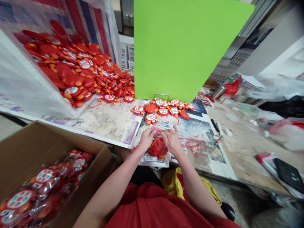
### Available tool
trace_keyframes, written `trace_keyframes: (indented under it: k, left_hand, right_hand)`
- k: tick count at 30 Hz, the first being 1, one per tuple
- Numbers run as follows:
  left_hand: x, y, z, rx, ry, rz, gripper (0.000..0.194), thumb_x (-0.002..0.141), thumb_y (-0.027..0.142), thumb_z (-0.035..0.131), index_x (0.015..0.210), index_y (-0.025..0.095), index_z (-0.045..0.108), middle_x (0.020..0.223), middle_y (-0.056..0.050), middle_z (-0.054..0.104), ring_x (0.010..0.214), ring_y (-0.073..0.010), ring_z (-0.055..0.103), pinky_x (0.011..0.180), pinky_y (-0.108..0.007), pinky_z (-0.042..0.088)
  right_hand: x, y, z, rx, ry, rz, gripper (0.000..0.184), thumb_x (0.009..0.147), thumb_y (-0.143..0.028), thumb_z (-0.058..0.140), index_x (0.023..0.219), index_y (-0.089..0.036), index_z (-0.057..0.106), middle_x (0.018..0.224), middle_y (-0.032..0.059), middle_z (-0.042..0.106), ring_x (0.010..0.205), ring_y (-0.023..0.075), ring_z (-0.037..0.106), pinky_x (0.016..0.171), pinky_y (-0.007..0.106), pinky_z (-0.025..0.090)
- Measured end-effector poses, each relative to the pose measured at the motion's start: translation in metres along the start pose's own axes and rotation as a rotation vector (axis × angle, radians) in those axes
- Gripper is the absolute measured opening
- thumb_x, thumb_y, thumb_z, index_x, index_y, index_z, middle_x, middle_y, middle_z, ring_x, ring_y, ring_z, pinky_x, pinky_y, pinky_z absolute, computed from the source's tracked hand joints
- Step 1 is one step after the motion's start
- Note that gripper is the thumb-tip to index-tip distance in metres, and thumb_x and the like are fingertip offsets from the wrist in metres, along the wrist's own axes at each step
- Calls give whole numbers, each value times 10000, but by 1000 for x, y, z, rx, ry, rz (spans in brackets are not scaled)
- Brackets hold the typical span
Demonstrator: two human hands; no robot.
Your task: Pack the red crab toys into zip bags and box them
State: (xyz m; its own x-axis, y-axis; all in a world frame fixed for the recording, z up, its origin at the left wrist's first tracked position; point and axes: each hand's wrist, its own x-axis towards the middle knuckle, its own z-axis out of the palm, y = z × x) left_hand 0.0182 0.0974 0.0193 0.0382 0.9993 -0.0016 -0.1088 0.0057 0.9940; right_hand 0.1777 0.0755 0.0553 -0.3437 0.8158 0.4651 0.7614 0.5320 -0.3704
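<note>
A red turtle-shaped toy (157,146) lies inside a clear plastic bag (163,155) at the table's front edge, its red underside showing. My left hand (147,139) pinches the bag's far edge on the left. On the right, my right hand (171,140) has thumb and fingers closed on the same edge, with one finger sticking up. A pinkish band shows along the bag's edge between the hands. Just beyond my fingers, several loose turtle toys (163,110) with white, dotted shells sit in a cluster.
A tall green board (180,47) stands behind the cluster. At left, a large white sack (30,82) spills red toys onto the table. A cardboard box (95,164) below holds bagged toys. Pink strips (196,145), markers (215,125) and a black phone (288,172) lie to the right.
</note>
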Motion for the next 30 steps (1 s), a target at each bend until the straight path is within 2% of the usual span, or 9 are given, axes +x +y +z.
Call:
trace_keyframes:
  k: [2, 4, 8, 14, 19, 22, 24, 28, 30]
  left_hand:
    - [0, 0, 2, -14, -16, 12, 154, 855, 292, 592, 824, 158, 661, 799, -50, 717, 786, -197, 674, 777, -322, 529]
    - [0, 0, 3, -34, -48, 24, 168, 868, 274, 567, 868, 149, 678, 847, -62, 729, 820, -202, 681, 799, -333, 537]
    - [2, 2, 4, 86, -99, 80, 211, 869, 209, 525, 968, 141, 699, 956, -78, 736, 897, -212, 676, 832, -340, 533]
    - [0, 10, 2, 387, -196, 222, 275, 883, 139, 447, 1023, 136, 683, 1010, -95, 731, 945, -218, 668, 882, -338, 505]
    - [-1, 8, 2, 495, -219, 250, 285, 901, 153, 424, 1034, 134, 675, 1021, -124, 726, 952, -251, 668, 879, -376, 504]
    - [-1, 1, 3, 431, -246, 243, 262, 892, 167, 452, 1012, 151, 685, 1017, -111, 727, 973, -251, 667, 910, -383, 499]
    - [0, -5, 3, 308, -263, 211, 229, 880, 189, 497, 996, 170, 692, 1033, -96, 725, 988, -242, 669, 925, -375, 498]
    - [-1, -14, -4, -42, -245, -31, 190, 845, 264, 598, 992, 177, 680, 1022, -87, 718, 919, -223, 696, 827, -350, 539]
    - [-2, -17, -9, -138, -181, -109, 193, 817, 289, 646, 965, 167, 671, 986, -78, 716, 874, -207, 696, 799, -333, 540]
  right_hand:
    - [4, 0, -2, 4, 41, 14, 363, 1037, -345, 344, 1052, -242, 692, 900, 25, 720, 944, 198, 617, 1130, 497, 195]
    - [8, 0, -2, -18, 92, -7, 298, 1014, -348, 417, 1074, -240, 688, 961, 44, 714, 996, 217, 599, 1093, 470, 261]
    - [18, -1, 3, -83, 82, -113, 279, 972, -280, 494, 1186, -211, 659, 1053, 86, 699, 1039, 245, 564, 957, 400, 398]
    - [26, -7, 5, -255, 15, -157, 368, 959, -164, 454, 1293, -205, 603, 982, 92, 704, 1066, 253, 536, 905, 380, 400]
    - [28, -4, 8, -260, 1, -121, 349, 941, -146, 463, 1241, -199, 635, 923, 87, 705, 1012, 253, 535, 871, 370, 377]
    - [30, 5, 16, -169, 10, -36, 314, 873, -139, 515, 1146, -208, 655, 902, 67, 703, 969, 253, 530, 873, 378, 366]
    - [30, 21, 18, -100, 62, 56, 262, 822, -154, 538, 1047, -206, 661, 896, 56, 701, 939, 250, 532, 879, 382, 362]
    - [11, 82, 3, -106, 252, 365, 188, 770, -224, 513, 863, -181, 670, 845, 75, 693, 860, 258, 540, 860, 410, 367]
    - [-13, 121, -13, -217, 237, 587, 203, 737, -233, 518, 819, -182, 696, 817, 93, 689, 887, 291, 538, 873, 452, 356]
